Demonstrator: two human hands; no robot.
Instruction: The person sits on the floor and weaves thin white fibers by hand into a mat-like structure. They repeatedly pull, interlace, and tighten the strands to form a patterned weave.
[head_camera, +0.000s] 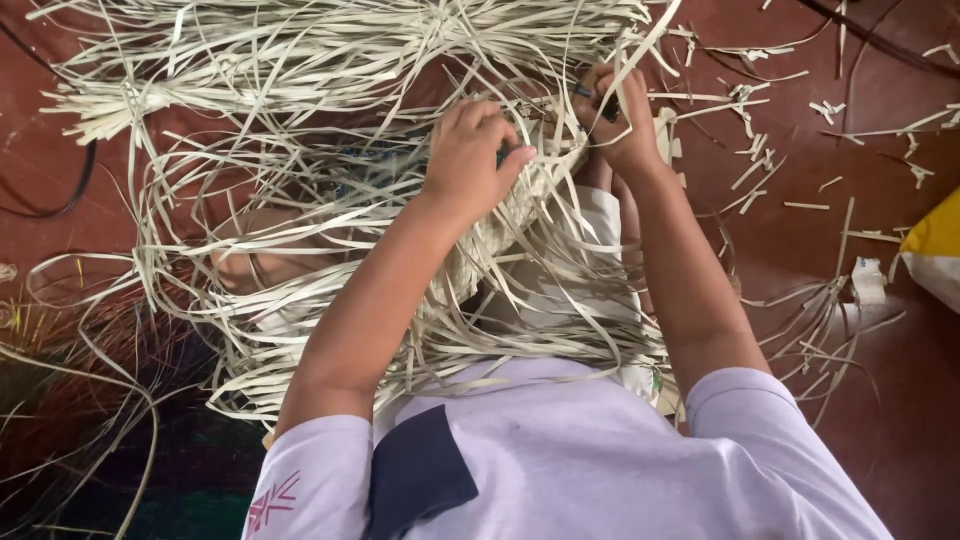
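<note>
person wears a short-sleeved top in pale lilac-white fabric; sleeves end above the elbows, forearms bare. a dark navy patch, roughly rectangular, sits on the chest area at the lower centre of the view. the left sleeve carries a small pink line marking near its hem. fabric appears plain otherwise, with soft folds across the front. left hand and right hand are bare, no gloves. rings or wristwear cannot be made out.

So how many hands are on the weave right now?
2: the left hand grips the woven strip piece mid-frame; the right hand pinches strips just beyond it. Others could be hidden under the strips.
</note>
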